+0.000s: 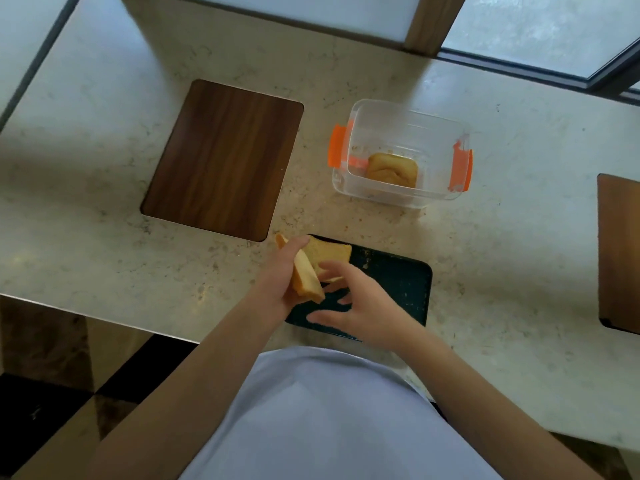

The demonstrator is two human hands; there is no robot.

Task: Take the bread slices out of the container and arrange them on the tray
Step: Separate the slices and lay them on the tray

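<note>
I see my left hand (277, 282) gripping bread slices (306, 280) over the near-left end of the dark tray (398, 282). My right hand (360, 306) hovers spread above it. Beyond the tray, the clear container (401, 150) holds more bread (393, 169).

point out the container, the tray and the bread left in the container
container (341, 178): head view, on its clear near-left wall
tray (398, 275): head view, on a bare dark patch of its surface
bread in the container (391, 169): head view, on its top crust
</note>
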